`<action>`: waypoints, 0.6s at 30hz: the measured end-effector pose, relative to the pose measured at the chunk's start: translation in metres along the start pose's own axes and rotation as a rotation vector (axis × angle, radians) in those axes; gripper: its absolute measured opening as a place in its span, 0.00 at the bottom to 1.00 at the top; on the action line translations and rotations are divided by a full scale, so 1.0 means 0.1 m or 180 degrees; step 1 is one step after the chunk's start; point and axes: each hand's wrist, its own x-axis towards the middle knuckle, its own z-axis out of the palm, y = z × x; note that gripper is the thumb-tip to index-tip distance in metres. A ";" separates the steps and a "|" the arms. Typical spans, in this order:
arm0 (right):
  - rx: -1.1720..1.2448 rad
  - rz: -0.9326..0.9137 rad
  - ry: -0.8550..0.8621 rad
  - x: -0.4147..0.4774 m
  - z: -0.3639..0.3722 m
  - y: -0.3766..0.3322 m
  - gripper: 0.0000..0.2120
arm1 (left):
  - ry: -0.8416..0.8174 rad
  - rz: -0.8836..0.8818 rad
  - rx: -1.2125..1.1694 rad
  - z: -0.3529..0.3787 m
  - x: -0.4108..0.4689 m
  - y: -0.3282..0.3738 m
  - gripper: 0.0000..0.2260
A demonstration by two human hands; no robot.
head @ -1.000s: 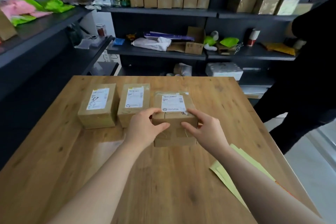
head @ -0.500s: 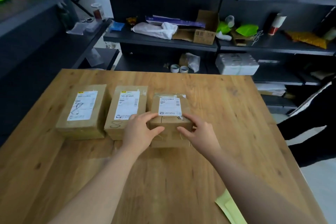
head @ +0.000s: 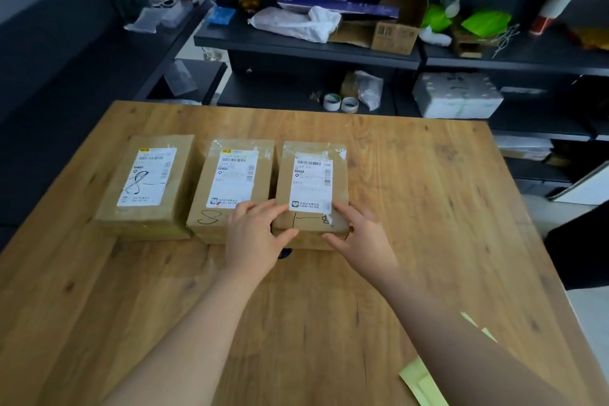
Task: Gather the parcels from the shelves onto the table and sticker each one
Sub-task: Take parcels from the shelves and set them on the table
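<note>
A wooden table [head: 428, 208] stands before dark, messy shelves [head: 306, 46]. Three brown parcels [head: 230, 181] lie in a row nearer its far left corner. The left hand [head: 253, 234] and right hand [head: 362, 237] both pinch the near end of the right parcel [head: 313, 184]. Yellow paper [head: 425, 382] at the near right edge is cut off.

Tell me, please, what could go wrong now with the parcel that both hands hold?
1. The right parcel sits very close to the middle parcel, and the left hand grips its corner right at the gap. Shifting it may knock the neighbour askew.
2. The yellow sheets lie near the table edge, partly under the right forearm. Pulling that arm back could sweep them off.
</note>
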 end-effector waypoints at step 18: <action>-0.1111 -0.1584 0.0663 -0.69 -0.27 -0.81 0.19 | 0.0647 0.0497 0.0210 -0.74 -0.85 0.03 0.15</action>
